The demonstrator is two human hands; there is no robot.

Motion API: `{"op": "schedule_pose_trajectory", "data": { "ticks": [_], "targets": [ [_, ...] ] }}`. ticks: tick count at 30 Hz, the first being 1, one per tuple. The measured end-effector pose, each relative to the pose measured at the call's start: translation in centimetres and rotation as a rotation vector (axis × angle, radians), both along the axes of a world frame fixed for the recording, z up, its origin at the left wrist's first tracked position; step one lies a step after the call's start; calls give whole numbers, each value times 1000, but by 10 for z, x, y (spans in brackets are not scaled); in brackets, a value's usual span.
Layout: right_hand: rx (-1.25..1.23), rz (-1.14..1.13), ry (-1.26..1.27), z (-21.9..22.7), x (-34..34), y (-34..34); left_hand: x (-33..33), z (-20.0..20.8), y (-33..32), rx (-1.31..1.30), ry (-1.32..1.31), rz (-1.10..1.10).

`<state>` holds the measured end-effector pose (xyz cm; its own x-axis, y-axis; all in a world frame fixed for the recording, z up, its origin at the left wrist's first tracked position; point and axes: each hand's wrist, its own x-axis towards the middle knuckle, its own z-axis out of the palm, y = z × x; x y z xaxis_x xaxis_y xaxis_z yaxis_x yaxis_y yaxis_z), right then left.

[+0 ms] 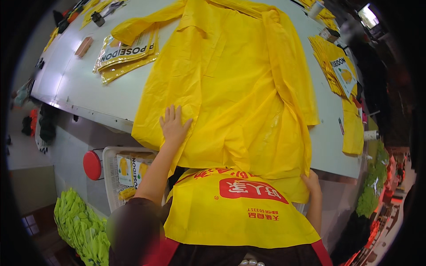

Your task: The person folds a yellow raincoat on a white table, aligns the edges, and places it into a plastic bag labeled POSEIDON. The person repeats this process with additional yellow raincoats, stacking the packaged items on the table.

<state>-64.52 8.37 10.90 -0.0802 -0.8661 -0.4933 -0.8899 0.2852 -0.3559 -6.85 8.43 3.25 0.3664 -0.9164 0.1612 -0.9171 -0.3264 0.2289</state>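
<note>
A yellow raincoat point(235, 66) lies spread over the white table, its hem hanging over the near edge toward my body. My left hand point(174, 128) presses flat on the coat's left front panel, fingers spread. At the lower right corner of the hem, my right hand point(312, 181) pinches the coat's edge; its fingertips are partly hidden by the fabric. The coat's left sleeve point(146, 25) reaches out over a stack of printed clear packages point(126, 55). A yellow printed apron point(239, 221) covers my lap just below the hem.
Folded yellow raincoats point(328, 62) and a thread cone point(371, 135) sit along the right of the table point(111, 95). Below its left edge stand a white basket point(108, 177) of packages and a red stool point(92, 165). Bright green fabric point(82, 226) is heaped at lower left.
</note>
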Motion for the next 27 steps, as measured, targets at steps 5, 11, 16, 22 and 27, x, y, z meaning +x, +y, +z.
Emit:
{"op": "schedule_pose_trajectory", "data": {
  "ticks": [5,11,16,22,27],
  "targets": [
    [311,14,525,46,52,-11,17,-3,43,-56,-31,-53],
    [-513,58,158,38,110,-104,11,12,9,-261,110,-137],
    [-672,85,-253,19,147,-235,-11,46,-75,-372,366,-390],
    [-574,-4,-167,-66,95,-335,-10,-35,-188,-256,56,-526],
    [-377,-134,-427,-34,103,-300,-8,3,-189,16,-126,-271]
  ]
}}
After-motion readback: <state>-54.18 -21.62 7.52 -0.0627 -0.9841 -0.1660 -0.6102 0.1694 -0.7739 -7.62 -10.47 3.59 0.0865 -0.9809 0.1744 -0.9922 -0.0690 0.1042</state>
